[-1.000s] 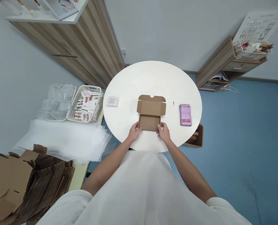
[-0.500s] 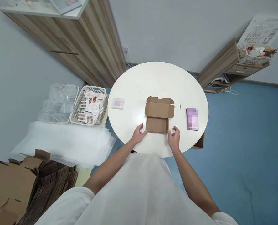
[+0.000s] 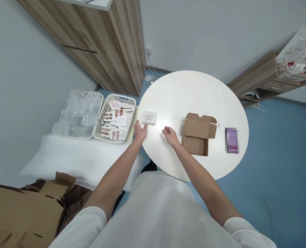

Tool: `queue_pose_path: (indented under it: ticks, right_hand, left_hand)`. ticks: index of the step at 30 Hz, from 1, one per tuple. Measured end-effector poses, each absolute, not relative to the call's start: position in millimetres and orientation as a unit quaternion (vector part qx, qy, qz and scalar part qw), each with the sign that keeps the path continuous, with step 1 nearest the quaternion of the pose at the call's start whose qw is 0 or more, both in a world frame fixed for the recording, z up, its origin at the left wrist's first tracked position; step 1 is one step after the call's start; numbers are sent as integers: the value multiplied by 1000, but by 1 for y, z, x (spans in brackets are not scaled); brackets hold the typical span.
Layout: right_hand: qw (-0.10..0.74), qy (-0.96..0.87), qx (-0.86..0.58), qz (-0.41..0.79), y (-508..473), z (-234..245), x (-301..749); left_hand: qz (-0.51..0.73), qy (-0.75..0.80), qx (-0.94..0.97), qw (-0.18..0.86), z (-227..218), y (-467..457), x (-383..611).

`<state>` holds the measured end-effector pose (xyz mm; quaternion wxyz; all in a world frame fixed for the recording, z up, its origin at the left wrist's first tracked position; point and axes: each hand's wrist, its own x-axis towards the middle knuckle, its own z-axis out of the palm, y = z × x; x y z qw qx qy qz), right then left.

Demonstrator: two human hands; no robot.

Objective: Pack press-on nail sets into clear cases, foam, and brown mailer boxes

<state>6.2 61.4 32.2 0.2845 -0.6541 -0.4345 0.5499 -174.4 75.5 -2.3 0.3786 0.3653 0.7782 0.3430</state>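
At the table's left edge my left hand (image 3: 140, 132) is open, thumb and fingers apart. It is just below a small clear plastic case (image 3: 149, 118) with pinkish contents, close to it; whether it touches the case I cannot tell. My right hand (image 3: 171, 136) hovers over the white round table (image 3: 191, 89), between the case and a brown cardboard box (image 3: 200, 126). Its fingers are loosely bent with nothing visible in them. The box stands with its lid raised and side flaps spread, its inside bare.
A pixelated purple item (image 3: 232, 140) lies at the table's right. Beyond the left edge stand a white basket (image 3: 133, 100) of nail-tip cards and a container of clear plastic boxes (image 3: 78, 113). White sheets (image 3: 85, 155) and flat cardboard (image 3: 21, 213) lie below them.
Both hands have left the cardboard box and moved left, the left one up to the plastic case. The view has shifted left. The box stays on the table, slightly turned.
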Motion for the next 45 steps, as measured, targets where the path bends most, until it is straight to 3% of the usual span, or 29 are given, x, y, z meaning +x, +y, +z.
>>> queue_pose_path:
  ticks: [5,11,19,31,37,45]
  right_hand:
    - [337,-344,-652,586,99,14,-33]
    - [356,-359,-654,562,119,3,-60]
    - [328,-378,-685,529,102,-13,-45]
    - [395,-452,-617,510,48,49,33]
    - [403,-471,-627,472,9,67,128]
    - [334,-498,-672,435,-6,41,202]
  left_hand:
    - [365,778,338,384,-11,107,-183]
    - [374,758,393,362,-20,118,-183]
    - [397,711,317,486,-29,93,-176]
    - [472,632,328,520,34,39,-109]
    - [424,616,432,503,53,17,-28]
    - [293,639,526,480,40,12,44]
